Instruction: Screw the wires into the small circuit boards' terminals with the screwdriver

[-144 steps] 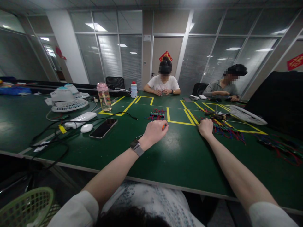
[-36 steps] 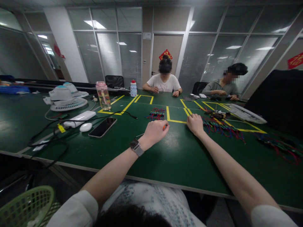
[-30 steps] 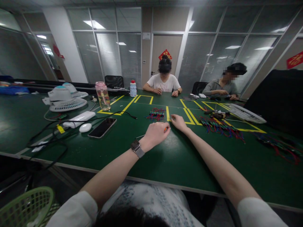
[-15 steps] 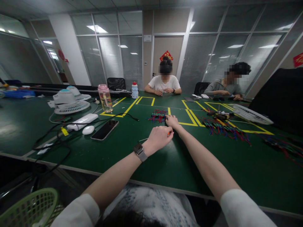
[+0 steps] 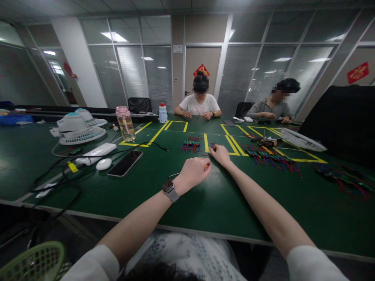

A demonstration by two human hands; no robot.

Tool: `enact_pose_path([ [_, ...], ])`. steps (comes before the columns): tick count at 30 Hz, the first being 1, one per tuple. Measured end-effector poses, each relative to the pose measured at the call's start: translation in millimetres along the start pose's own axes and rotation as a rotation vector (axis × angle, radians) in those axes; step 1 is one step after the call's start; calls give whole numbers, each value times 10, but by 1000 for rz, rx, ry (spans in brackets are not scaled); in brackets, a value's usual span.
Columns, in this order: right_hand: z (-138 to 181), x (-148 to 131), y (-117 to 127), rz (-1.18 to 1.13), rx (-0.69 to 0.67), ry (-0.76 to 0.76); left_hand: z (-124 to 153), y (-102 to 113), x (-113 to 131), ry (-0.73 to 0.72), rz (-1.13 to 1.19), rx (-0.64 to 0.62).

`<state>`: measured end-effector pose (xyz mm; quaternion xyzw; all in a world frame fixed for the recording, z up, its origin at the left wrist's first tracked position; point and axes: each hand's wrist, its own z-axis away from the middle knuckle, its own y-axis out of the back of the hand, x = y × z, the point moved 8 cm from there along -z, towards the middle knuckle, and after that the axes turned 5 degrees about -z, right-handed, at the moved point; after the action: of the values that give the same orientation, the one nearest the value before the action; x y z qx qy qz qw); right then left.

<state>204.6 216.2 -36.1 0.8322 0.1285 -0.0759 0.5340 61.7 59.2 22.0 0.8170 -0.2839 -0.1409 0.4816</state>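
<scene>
My left hand (image 5: pixel 192 172), a watch at its wrist, is closed around a screwdriver (image 5: pixel 206 167). Its orange handle peeks out by the fingers and a thin metal shaft points left. Just beyond it, the fingertips of my right hand (image 5: pixel 220 155) pinch a small wired circuit board (image 5: pixel 211 146), mostly hidden by the fingers; red and blue wire ends stick out. To the left of that hand, apart from it, lies a cluster of small green circuit boards (image 5: pixel 191 144) with red and blue wires.
More wired boards (image 5: pixel 271 158) lie at right, near a white slotted panel (image 5: pixel 303 139). On the left are a phone (image 5: pixel 125 163), a white mouse (image 5: pixel 103 164), black cables, a bottle (image 5: pixel 125 124) and white fans (image 5: pixel 81 130). Two people sit across the green table (image 5: pixel 181 208).
My right hand has drawn away from the board cluster to the right, with a wired board in its fingers. My left hand keeps its grip on the screwdriver. The view has shifted slightly.
</scene>
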Motion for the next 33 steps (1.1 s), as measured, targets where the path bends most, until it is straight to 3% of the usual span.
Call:
enact_pose_path([
  [5, 115, 179, 89, -42, 29, 29, -3, -9, 12, 13, 21, -11],
  [8, 219, 195, 144, -90, 24, 85, -6, 68, -21, 57, 32, 44],
  [12, 438, 136, 227, -169, -6, 168, 4, 324, -132, 113, 130, 240],
  [16, 764, -17, 334, -267, -61, 284, 5, 546, -208, 37, 247, 416],
  [20, 1104, -267, 452, -528, -134, 425, 17, 678, -368, 100, 322, 585],
  [24, 1314, -552, 460, -710, -266, 496, 12, 643, -505, 193, 590, 631],
  [28, 1409, -752, 459, -778, -332, 541, 23, 540, -481, 192, 975, 658],
  [33, 1421, -787, 451, -823, -377, 506, 25, 424, -353, 168, 1077, 617],
])
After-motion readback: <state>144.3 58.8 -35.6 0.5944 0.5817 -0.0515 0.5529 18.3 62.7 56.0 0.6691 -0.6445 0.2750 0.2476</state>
